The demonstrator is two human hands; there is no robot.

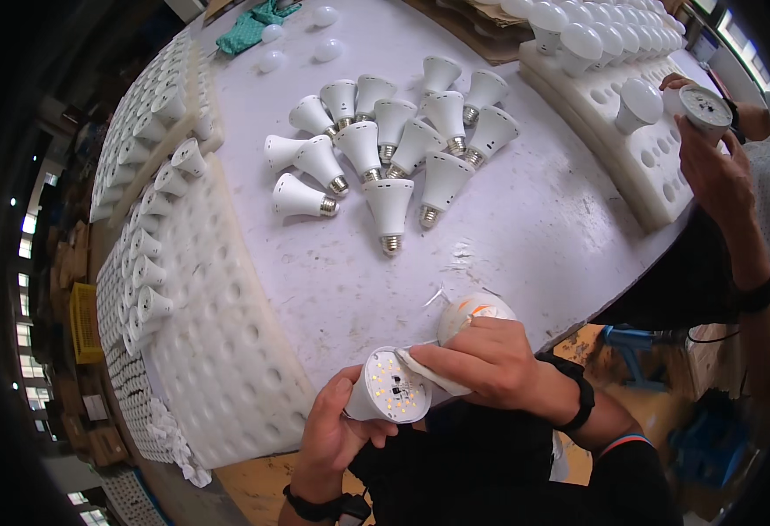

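My left hand (331, 429) is wrapped round the side of an LED bulb body (396, 386). Its open end faces up and shows a round board with small yellow LEDs and black chips. My right hand (490, 364) pinches a folded white cloth (433, 372), which touches the rim of that body. Just behind the right hand is a rounded white thing with orange marks (475, 309), partly hidden by the fingers. Farther off, several white bulb bodies with metal screw caps (390, 215) lie in a group on the pale table (315, 289).
White foam trays (227, 333) with holes line the left, partly filled with bulb bodies (153, 303). Another foam tray (644, 188) at right carries domed bulbs (639, 103). Beside it a co-worker's hands (718, 171) hold a bulb body. Loose domes (328, 50) and a green cloth (249, 31) lie far back.
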